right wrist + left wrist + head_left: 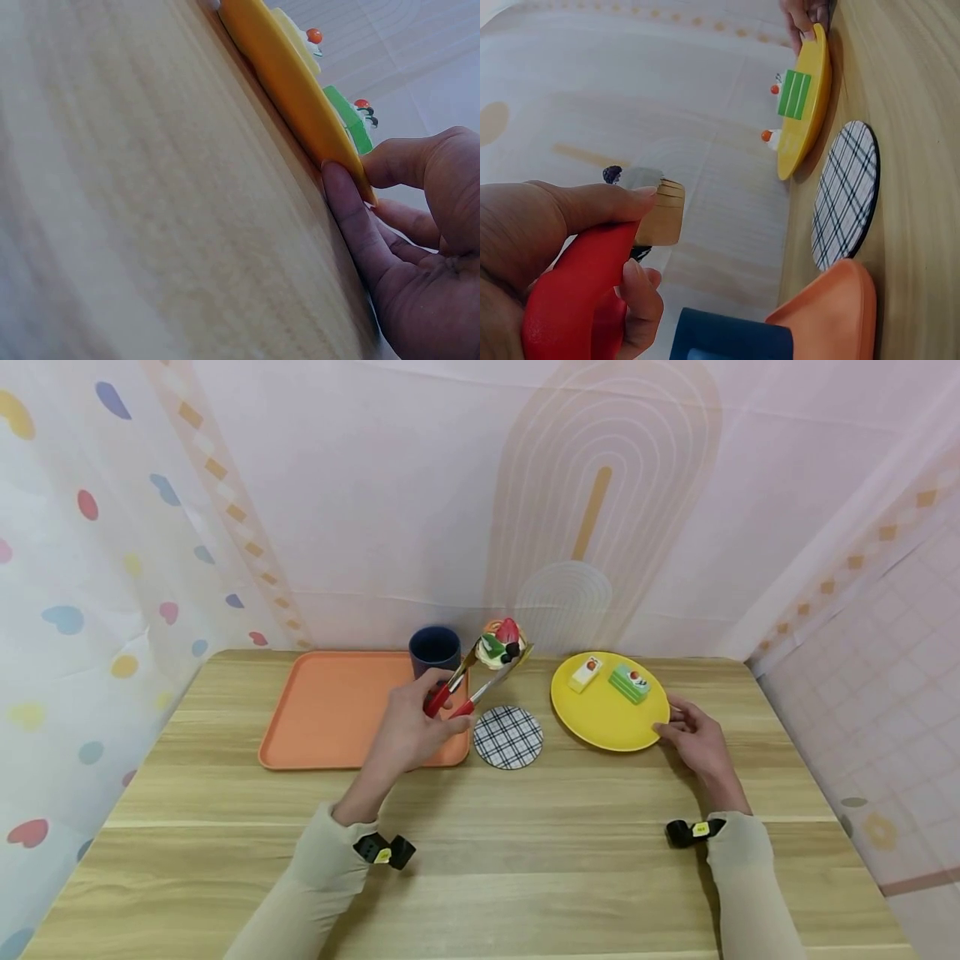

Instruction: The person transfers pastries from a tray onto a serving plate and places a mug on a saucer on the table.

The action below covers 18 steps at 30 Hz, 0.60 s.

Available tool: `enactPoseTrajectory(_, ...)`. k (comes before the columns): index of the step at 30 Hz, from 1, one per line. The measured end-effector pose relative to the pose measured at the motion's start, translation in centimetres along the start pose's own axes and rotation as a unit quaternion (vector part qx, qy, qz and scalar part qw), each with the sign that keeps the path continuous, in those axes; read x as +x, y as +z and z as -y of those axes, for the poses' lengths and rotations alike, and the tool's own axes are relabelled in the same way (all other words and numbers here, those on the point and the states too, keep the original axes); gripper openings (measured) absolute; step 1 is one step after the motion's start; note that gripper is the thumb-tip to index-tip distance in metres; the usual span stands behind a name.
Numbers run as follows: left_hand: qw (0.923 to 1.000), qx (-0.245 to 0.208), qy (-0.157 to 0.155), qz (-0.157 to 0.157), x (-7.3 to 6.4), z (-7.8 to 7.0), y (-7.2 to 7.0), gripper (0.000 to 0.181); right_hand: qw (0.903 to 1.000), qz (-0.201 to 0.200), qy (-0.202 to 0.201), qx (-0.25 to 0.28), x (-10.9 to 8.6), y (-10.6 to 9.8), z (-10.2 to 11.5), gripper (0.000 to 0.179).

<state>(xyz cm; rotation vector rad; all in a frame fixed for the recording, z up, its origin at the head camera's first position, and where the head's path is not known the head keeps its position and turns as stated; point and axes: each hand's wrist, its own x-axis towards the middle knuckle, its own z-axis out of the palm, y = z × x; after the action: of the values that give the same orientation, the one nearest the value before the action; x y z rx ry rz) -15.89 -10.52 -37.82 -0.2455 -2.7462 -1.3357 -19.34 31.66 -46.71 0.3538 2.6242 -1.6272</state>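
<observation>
My left hand grips red-handled tongs above the right end of the orange tray. Between the tong tips is a small toy tart topped with a strawberry, dark berries and a green leaf, held up in the air. In the left wrist view, the thumb lies along the red handle and the fingers curl beneath. My right hand pinches the right rim of a yellow plate. On that plate sit a pale yellow toy cake slice and a green toy cake slice.
A round plaid coaster lies between tray and plate. The orange tray is at the left, with a dark blue cup at its back right corner. A patterned cloth hangs behind the wooden table.
</observation>
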Motion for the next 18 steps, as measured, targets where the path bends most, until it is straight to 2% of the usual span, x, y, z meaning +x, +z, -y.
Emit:
enactPoseTrajectory(3,0.9998,-0.012,-0.008,0.014,0.4,0.5,0.2,0.055,0.9999,-0.003,0.003,-0.013,-0.3,-0.2,0.7,0.064)
enactPoseTrajectory(13,0.9993,-0.01,-0.003,0.035,0.8,0.3,1.6,0.059,1.0,-0.005,0.001,-0.007,-0.4,-0.3,0.5,0.065)
enactPoseTrajectory(18,0.9989,-0.02,-0.011,0.041,1.0,0.2,2.5,0.058,0.9999,-0.005,0.001,-0.01,-0.5,-0.4,0.5,0.065)
